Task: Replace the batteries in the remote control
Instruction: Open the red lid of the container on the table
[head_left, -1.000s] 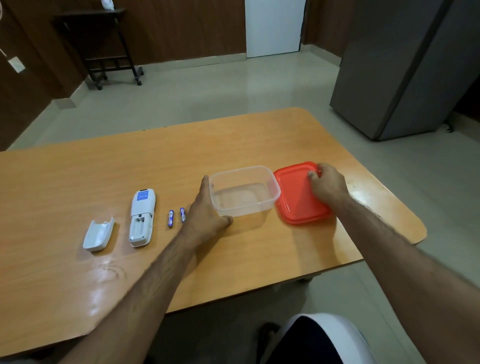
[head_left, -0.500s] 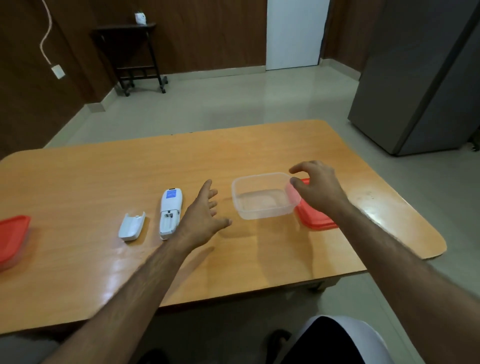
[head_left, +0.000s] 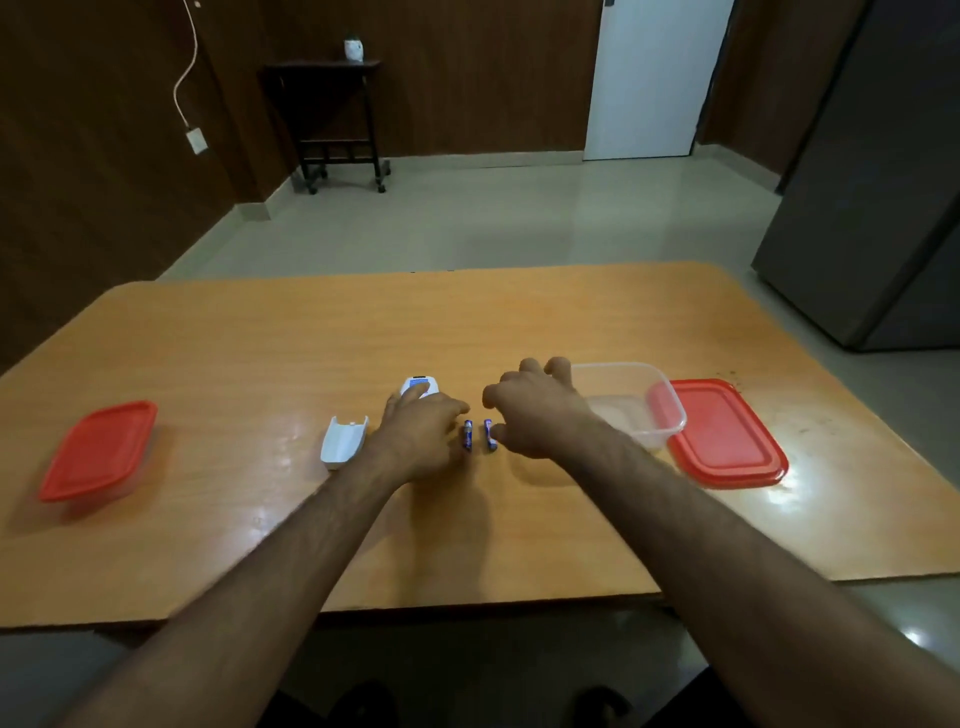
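The white remote control (head_left: 420, 385) lies back-up on the wooden table (head_left: 519, 322). My left hand (head_left: 421, 436) lies over it with the fingers curved down around its body, so only its far end shows. Its detached battery cover (head_left: 343, 441) rests just left of that hand. Two small blue batteries (head_left: 467, 435) (head_left: 489, 435) lie side by side between my hands. My right hand (head_left: 535, 415) hovers just right of them with the fingers curled and apart. Its thumb is close to the right battery and it holds nothing.
An open clear plastic container (head_left: 670, 410) stands right of my right hand, with its red lid (head_left: 727, 436) flat beside it. A second container with a red lid (head_left: 98, 449) sits at the table's left. A grey cabinet (head_left: 883, 208) stands on the floor at the right.
My left hand has moved left from beside the clear container onto the remote. My right hand has left the red lid and come across to the batteries. The view has shifted left.
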